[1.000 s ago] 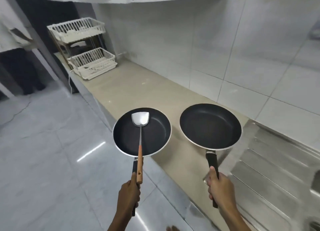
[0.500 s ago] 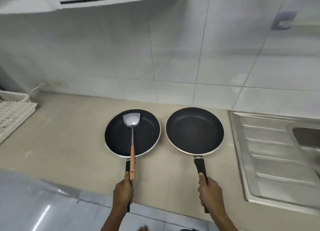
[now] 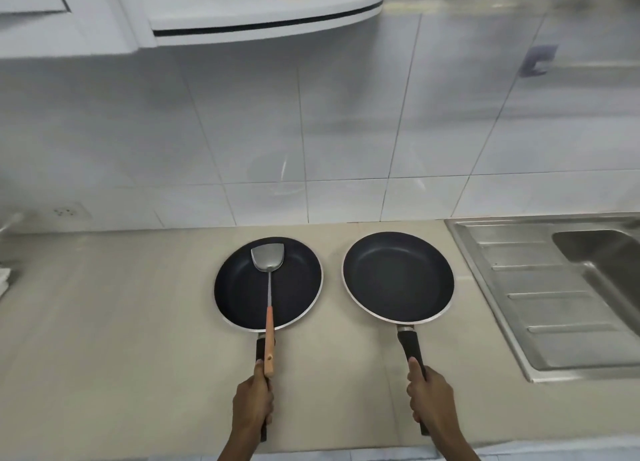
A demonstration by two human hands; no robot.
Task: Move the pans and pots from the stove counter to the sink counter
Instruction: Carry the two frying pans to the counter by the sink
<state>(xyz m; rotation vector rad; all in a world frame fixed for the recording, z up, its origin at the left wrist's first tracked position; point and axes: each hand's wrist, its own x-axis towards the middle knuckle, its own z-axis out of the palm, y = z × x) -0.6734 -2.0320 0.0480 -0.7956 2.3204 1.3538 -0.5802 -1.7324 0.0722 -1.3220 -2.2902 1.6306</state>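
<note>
Wall socket (image 3: 65,212): far left, set in the tiled wall just above the tabletop (image 3: 114,308).

Left pan (image 3: 268,283): dark, pale-rimmed, over the beige tabletop; whether it rests on the surface cannot be told. Its black handle runs back toward the viewer into the left hand (image 3: 252,402).

Spatula (image 3: 268,287): metal blade lying inside the left pan near its far edge, shaft crossing the near rim, wooden handle lying along the pan's handle.

Left hand: grip clamped on the pan handle, thumb up along the spatula's wooden end; pan bowl directly ahead of the knuckles.

Right pan (image 3: 398,276): same make, empty, just beside the left pan, apart from it.

Right hand (image 3: 431,396): grip clamped on that pan's black handle, thumb along the top; bowl ahead and slightly left.

Steel sink (image 3: 554,298): right of the pans, ribbed drainboard nearest them, basin beyond.
</note>
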